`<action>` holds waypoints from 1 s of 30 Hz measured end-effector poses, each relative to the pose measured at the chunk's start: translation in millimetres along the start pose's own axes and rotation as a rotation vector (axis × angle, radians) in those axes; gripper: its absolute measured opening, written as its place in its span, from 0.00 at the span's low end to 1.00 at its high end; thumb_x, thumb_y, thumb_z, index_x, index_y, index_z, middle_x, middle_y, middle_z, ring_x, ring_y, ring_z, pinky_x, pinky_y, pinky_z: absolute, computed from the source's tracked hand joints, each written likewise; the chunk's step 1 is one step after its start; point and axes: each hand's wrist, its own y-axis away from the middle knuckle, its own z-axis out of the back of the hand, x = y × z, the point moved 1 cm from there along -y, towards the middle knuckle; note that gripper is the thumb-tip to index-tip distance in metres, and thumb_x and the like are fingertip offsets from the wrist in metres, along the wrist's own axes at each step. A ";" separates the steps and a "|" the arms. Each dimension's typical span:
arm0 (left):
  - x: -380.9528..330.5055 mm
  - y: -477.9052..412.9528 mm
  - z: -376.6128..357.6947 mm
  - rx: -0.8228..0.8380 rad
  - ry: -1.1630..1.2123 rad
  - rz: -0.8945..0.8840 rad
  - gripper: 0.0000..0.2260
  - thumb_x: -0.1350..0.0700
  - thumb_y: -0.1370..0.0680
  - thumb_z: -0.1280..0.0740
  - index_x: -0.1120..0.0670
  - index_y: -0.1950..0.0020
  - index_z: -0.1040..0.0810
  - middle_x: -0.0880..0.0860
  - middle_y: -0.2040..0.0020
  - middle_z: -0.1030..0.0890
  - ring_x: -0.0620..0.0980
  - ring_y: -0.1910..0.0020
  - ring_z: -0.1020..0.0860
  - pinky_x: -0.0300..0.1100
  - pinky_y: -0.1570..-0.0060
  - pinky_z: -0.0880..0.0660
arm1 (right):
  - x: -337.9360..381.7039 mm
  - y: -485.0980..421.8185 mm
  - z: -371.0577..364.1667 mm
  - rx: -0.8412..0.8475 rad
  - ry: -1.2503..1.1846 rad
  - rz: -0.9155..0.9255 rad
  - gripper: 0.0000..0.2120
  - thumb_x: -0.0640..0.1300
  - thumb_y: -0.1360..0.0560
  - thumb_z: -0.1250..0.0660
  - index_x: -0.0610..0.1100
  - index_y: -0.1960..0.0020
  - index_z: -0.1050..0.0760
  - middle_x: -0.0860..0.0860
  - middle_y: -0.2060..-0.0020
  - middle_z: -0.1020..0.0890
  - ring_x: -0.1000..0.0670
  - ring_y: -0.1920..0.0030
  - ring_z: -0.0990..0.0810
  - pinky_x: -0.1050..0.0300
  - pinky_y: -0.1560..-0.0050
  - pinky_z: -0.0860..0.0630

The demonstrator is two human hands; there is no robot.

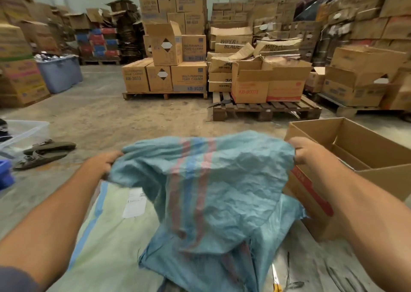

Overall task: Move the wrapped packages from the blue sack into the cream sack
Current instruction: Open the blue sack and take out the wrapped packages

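Stacks of cardboard boxes [164, 47] on wooden pallets [264, 108] fill the far side of the concrete floor [111, 118], running from the far left round to the far right.

Near me, the cream sack [106, 236] lies flat on the floor at my left, with blue stripes along its edge and a white label [135, 202] stuck on its upper part.

Over it, in the middle, hangs the blue sack [222, 180], crumpled, with red and blue stripes down its front. I hold it up by its top edge; its lower part slumps on the floor and overlaps the right side of the cream sack. I cannot see any wrapped packages from here.

At my right stands an open cardboard box [355, 149], flaps up, touching or just beside the blue sack.

At the far left sits a grey plastic tub [60, 73] heaped with small things. Nearer on the left is a clear plastic bin [24, 129], and beside it a pair of dark sandals [44, 152] on the floor.

My left hand [104, 162] has its fingers curled round the left corner of the blue sack's top edge. My right hand [304, 150] grips the right corner the same way, fingers bunched into the cloth.

Near my right forearm, scissors with a yellow handle [275, 278] lie on the floor.
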 end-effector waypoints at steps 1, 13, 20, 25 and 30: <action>8.7 1.7 3.5 0.062 -0.119 0.032 0.12 0.54 0.20 0.34 0.63 0.45 0.22 0.64 0.53 0.17 0.59 0.59 0.18 0.55 0.45 0.25 | -0.2 -3.1 4.7 -0.005 0.058 -0.022 0.16 0.39 0.15 0.50 0.37 0.40 0.25 0.37 0.55 0.17 0.39 0.64 0.15 0.42 0.72 0.19; -10.8 -9.2 -5.9 -0.352 -1.249 -0.638 0.32 0.56 0.36 0.21 0.57 0.38 0.35 0.59 0.42 0.28 0.57 0.45 0.26 0.50 0.44 0.25 | -17.6 3.8 5.3 -0.226 1.634 0.355 0.13 0.42 0.28 0.34 0.56 0.48 0.29 0.46 0.41 0.25 0.44 0.45 0.24 0.45 0.42 0.24; -12.1 0.0 -17.9 -0.653 -1.513 -1.037 0.10 0.63 0.36 0.30 0.54 0.59 0.27 0.60 0.58 0.21 0.62 0.58 0.21 0.49 0.63 0.26 | -16.2 -38.9 14.7 -0.149 1.908 0.203 0.15 0.55 0.29 0.32 0.49 0.46 0.18 0.52 0.48 0.17 0.47 0.48 0.19 0.50 0.43 0.22; -10.5 5.0 -20.5 -0.712 -1.250 -0.914 0.02 0.64 0.30 0.32 0.60 0.63 0.21 0.63 0.62 0.20 0.61 0.62 0.21 0.48 0.62 0.26 | -16.8 -30.5 20.5 -0.095 1.985 -0.084 0.22 0.53 0.35 0.31 0.45 0.45 0.18 0.48 0.47 0.16 0.48 0.53 0.19 0.45 0.39 0.21; -30.0 17.6 -41.7 -0.435 -0.491 -0.591 0.05 0.68 0.25 0.33 0.68 0.60 0.22 0.63 0.64 0.19 0.55 0.74 0.19 0.49 0.70 0.19 | -29.9 29.5 -24.7 -0.325 1.997 0.262 0.11 0.45 0.23 0.35 0.43 0.43 0.22 0.45 0.42 0.21 0.42 0.44 0.22 0.46 0.40 0.23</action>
